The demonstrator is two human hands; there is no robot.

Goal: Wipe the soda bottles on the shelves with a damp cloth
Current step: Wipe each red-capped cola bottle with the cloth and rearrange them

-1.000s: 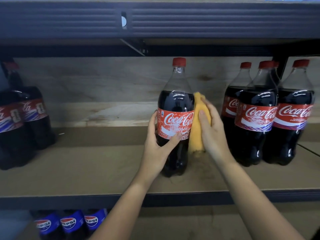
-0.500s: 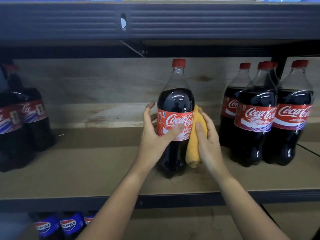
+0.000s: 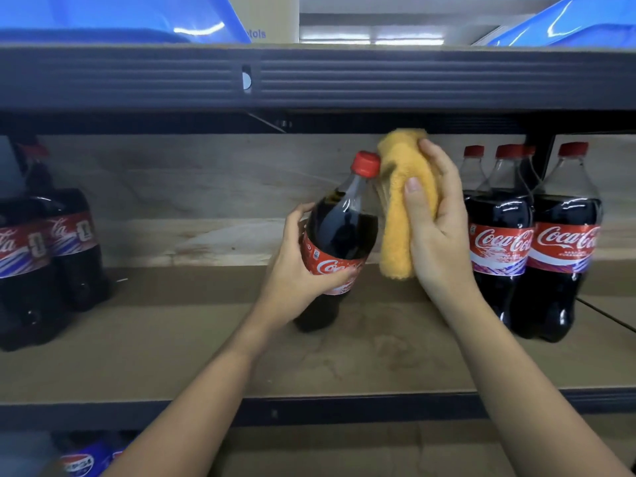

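Note:
A large cola bottle [image 3: 340, 228] with a red cap and red label leans to the right on the middle shelf [image 3: 172, 346]. My left hand [image 3: 299, 270] grips it around the label. My right hand [image 3: 437, 228] holds a folded yellow cloth [image 3: 402, 208] just right of the bottle; the cloth's top touches the cap and neck. Several more cola bottles [image 3: 530, 242] stand upright in a group at the right. Two others [image 3: 44, 256] stand at the left edge.
The dark metal beam [image 3: 309, 77] of the upper shelf runs close above the bottle caps, with blue plastic bins [image 3: 120, 15] on it. Pepsi bottles [image 3: 79, 463] show on the lower shelf at bottom left. A dark upright post [image 3: 540, 156] stands behind the right group.
The bottle has been tilted to the right by my left hand. My right hand has carried the cloth up from the bottle's lower side to its cap and neck.

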